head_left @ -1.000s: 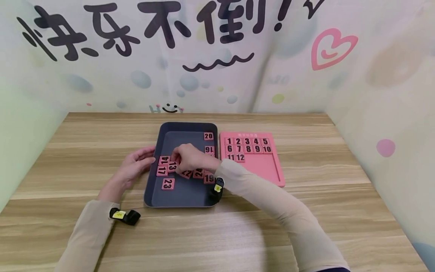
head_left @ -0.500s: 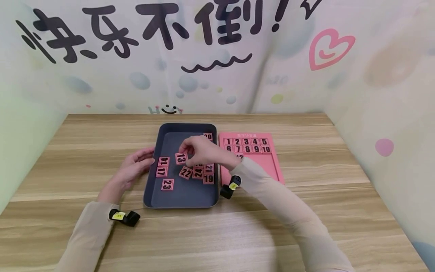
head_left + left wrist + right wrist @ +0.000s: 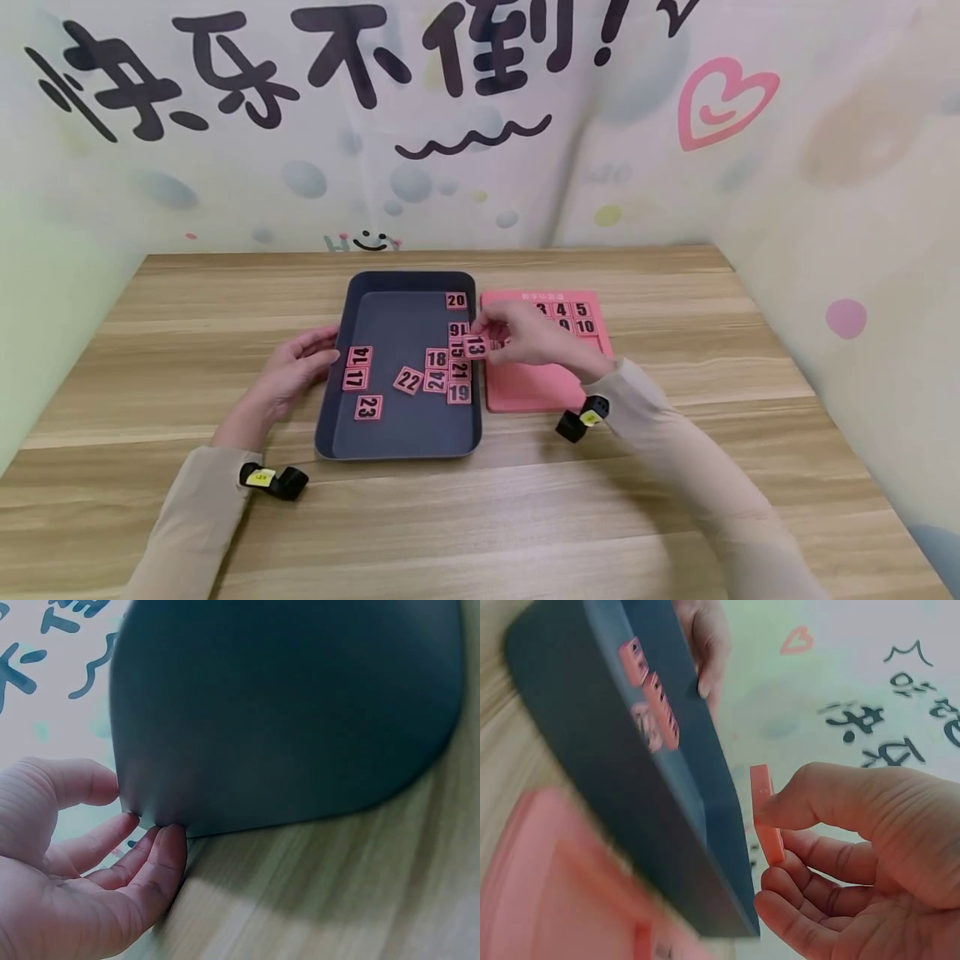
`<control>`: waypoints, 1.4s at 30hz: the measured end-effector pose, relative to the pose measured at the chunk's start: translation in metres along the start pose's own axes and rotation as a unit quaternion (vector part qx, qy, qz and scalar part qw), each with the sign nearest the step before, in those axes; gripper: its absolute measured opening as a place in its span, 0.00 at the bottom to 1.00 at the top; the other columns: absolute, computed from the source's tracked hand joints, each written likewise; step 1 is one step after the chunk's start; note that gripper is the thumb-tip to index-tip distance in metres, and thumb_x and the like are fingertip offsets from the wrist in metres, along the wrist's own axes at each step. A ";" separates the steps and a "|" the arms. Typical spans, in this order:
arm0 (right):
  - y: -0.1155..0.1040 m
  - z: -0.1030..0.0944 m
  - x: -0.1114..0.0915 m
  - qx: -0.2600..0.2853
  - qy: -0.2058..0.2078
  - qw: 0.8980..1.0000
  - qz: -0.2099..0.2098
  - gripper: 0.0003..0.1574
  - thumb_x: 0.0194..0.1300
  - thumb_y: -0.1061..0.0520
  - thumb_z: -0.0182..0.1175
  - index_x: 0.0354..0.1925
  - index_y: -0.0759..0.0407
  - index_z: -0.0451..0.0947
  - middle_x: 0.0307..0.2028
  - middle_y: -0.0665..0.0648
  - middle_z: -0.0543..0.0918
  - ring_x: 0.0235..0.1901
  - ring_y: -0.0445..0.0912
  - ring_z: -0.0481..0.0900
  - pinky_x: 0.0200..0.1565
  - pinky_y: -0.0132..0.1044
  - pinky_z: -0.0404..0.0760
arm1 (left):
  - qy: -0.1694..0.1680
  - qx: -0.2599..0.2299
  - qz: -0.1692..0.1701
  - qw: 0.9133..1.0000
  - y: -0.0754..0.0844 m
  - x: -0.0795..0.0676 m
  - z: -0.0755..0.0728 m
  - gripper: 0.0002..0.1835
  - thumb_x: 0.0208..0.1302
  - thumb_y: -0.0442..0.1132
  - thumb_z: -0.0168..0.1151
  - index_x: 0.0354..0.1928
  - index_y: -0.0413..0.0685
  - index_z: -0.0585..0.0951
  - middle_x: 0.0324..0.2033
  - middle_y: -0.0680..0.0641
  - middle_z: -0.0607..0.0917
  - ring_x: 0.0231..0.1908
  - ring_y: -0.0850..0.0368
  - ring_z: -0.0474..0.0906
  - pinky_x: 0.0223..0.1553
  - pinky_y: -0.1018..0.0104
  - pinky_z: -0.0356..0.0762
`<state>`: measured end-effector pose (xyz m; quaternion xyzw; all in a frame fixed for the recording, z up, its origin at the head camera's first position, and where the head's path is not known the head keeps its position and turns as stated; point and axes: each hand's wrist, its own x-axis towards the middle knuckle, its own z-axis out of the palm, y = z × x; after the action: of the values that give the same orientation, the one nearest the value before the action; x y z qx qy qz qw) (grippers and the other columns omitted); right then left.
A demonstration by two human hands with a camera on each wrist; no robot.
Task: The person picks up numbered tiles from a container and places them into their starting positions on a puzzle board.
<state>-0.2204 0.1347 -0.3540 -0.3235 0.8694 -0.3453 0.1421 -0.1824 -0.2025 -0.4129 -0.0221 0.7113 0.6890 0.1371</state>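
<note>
My right hand (image 3: 527, 335) pinches a pink number tile (image 3: 476, 347) marked 13 between thumb and fingers, above the right rim of a dark grey tray (image 3: 397, 448). In the right wrist view that tile (image 3: 765, 814) is seen edge-on. At the tray's left side, my left hand (image 3: 296, 371) rests its fingertips and thumb against the outer wall, as the left wrist view also shows. Several tiles lie in the tray, among them 14 (image 3: 359, 357), 22 (image 3: 408, 381) and 20 (image 3: 455, 301). A pink puzzle board (image 3: 525, 393) stands right of the tray, partly hidden by my right hand.
Tray and board stand side by side on a wood-grain table (image 3: 450, 533). Number tiles such as 5 (image 3: 581, 309) and 10 (image 3: 585, 327) fill the board's upper rows. A printed wall sheet (image 3: 337, 192) rises behind the table's back edge.
My right hand has lifted the 13 tile from beside the 14 and 17 tiles and carried it right, to the tray's right rim. The left hand has stayed in place.
</note>
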 end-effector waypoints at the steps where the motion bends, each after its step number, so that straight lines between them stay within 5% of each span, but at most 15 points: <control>1: 0.004 -0.002 -0.005 -0.003 0.004 1.000 0.004 0.19 0.46 0.69 0.64 0.41 0.65 0.77 0.35 0.55 0.79 0.34 0.46 0.74 0.39 0.36 0.76 | 0.001 0.001 0.000 1.000 0.000 0.000 0.000 0.32 0.65 0.31 0.55 0.68 0.30 0.57 0.51 0.50 0.75 0.45 0.69 0.73 0.45 0.76 0.74; 10: 0.043 -0.011 -0.043 -0.023 0.025 0.999 0.040 0.20 0.42 0.70 0.65 0.40 0.67 0.78 0.34 0.57 0.79 0.34 0.48 0.75 0.40 0.39 0.78 | -0.002 -0.005 0.005 1.000 -0.001 -0.001 0.001 0.32 0.65 0.31 0.55 0.67 0.29 0.57 0.49 0.53 0.75 0.45 0.68 0.73 0.44 0.76 0.74; 19: 0.072 -0.014 -0.060 -0.024 0.008 0.998 0.066 0.21 0.43 0.72 0.66 0.40 0.70 0.77 0.34 0.59 0.79 0.34 0.48 0.76 0.40 0.38 0.79 | -0.003 -0.003 0.005 1.000 -0.001 0.000 0.001 0.31 0.65 0.30 0.54 0.68 0.30 0.56 0.53 0.47 0.74 0.45 0.69 0.73 0.44 0.76 0.73; 23: 0.075 -0.015 -0.062 -0.038 0.000 0.998 0.052 0.20 0.43 0.73 0.65 0.39 0.71 0.77 0.34 0.59 0.79 0.33 0.48 0.77 0.39 0.39 0.79 | -0.005 0.004 0.005 1.000 -0.001 0.000 0.002 0.32 0.66 0.31 0.53 0.68 0.30 0.56 0.56 0.43 0.71 0.45 0.70 0.73 0.44 0.76 0.73; 29: 0.074 -0.014 -0.063 -0.062 0.002 0.997 0.054 0.21 0.44 0.74 0.66 0.40 0.70 0.77 0.34 0.58 0.79 0.35 0.49 0.76 0.40 0.39 0.79 | -0.001 -0.002 0.003 1.000 -0.002 0.001 0.001 0.31 0.65 0.30 0.54 0.68 0.30 0.56 0.51 0.50 0.74 0.45 0.69 0.73 0.44 0.76 0.74; 37: 0.069 -0.006 -0.063 -0.056 0.068 0.982 0.168 0.22 0.49 0.52 0.73 0.33 0.65 0.74 0.28 0.56 0.77 0.27 0.46 0.73 0.32 0.36 0.75 | 0.000 0.001 0.001 1.000 0.000 0.000 0.001 0.31 0.65 0.30 0.54 0.68 0.30 0.57 0.53 0.47 0.73 0.45 0.68 0.73 0.45 0.76 0.74; 42: 0.066 -0.004 -0.063 -0.076 0.077 0.977 0.183 0.19 0.48 0.52 0.73 0.27 0.63 0.74 0.23 0.54 0.76 0.24 0.44 0.70 0.27 0.34 0.71 | 0.001 0.006 0.003 1.000 0.000 0.000 0.001 0.31 0.65 0.31 0.54 0.67 0.30 0.57 0.54 0.45 0.73 0.45 0.69 0.73 0.45 0.76 0.74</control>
<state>-0.2055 0.2151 -0.3955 -0.1411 0.9459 -0.2704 0.1107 -0.1822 -0.2016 -0.4128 -0.0199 0.7158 0.6848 0.1350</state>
